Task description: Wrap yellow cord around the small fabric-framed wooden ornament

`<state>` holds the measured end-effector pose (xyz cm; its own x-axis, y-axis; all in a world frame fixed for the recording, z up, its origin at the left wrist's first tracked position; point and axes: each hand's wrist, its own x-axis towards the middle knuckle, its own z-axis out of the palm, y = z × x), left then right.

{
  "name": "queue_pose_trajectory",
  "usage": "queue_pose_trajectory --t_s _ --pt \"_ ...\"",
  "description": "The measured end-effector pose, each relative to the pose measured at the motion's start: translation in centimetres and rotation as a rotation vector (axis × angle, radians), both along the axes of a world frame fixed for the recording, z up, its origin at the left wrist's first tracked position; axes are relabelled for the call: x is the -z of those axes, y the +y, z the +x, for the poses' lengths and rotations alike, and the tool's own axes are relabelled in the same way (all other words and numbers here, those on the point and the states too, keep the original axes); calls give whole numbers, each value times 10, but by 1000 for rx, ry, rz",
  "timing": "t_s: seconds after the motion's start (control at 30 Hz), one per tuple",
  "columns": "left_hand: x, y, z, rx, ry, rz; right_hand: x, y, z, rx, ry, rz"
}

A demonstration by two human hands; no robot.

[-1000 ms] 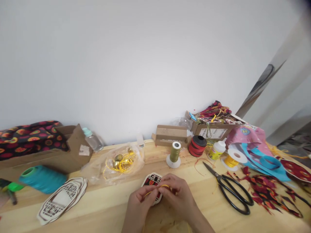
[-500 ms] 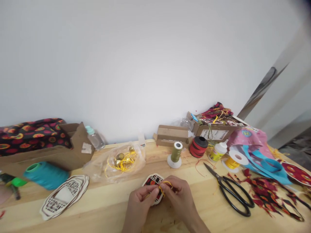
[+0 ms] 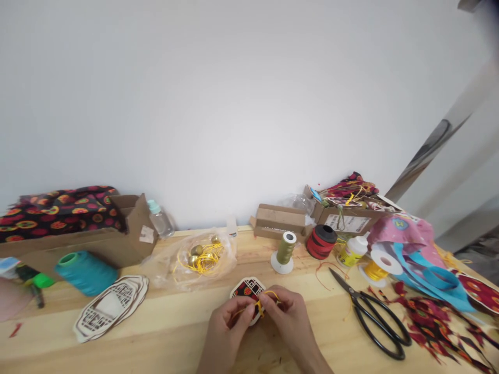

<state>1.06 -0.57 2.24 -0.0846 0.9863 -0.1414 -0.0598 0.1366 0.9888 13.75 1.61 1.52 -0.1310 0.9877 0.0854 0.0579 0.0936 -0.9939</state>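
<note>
A pale wall (image 3: 218, 104) rises beyond the left hand (image 3: 226, 324) and right hand (image 3: 287, 318); a wood table (image 3: 167, 337), streaky in grain and flecked here and there, runs beneath them to meet it. A carton (image 3: 113, 245) of patterned cloth (image 3: 70, 210) stands well off to the left hand's left, pushed back, probably to leave working room in front. Scissors (image 3: 354, 294) lie to the right hand's right, blades pointing away and handles towards the person, which seems to suit a quick grab. Some lattice frames (image 3: 109, 305) are stacked left of the left hand, apparently within reach; an olive spool (image 3: 286, 249) stands upright beyond the right hand (perhaps so that it cannot roll). Under both hands is the panel (image 3: 247, 286), red and black behind its lattice; whether it rests flat is hard to tell. Over it, each hand pinches the yellow cord (image 3: 260, 307) between thumb and finger, presumably for fine control.
</note>
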Motion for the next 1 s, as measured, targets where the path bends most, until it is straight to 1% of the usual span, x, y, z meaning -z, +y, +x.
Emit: queue_pose_trajectory --t_s 0.1,0.2,0.33,0.47,0.53,0.67,0.87,0.93,1.0 --pt "-1 0 1 32 -14 -32 0 0 1 -8 1 23" --pt "-1 1 3 26 -9 -42 -2 0 2 -2 12 58" --pt "0 3 3 28 55 -7 -5 0 2 2 35 68" --pt "1 4 1 47 138 5 -6 0 1 12 1 72" --pt "2 4 0 53 148 1 -5 0 0 23 -15 73" --pt "2 3 1 42 106 8 -4 0 0 36 -10 72" --pt "0 0 2 -86 84 40 -1 2 -1 57 0 64" --pt "1 1 -1 -88 53 36 2 3 -3 67 -3 40" --pt "5 4 -5 -61 -10 6 7 4 -6 55 -5 32"
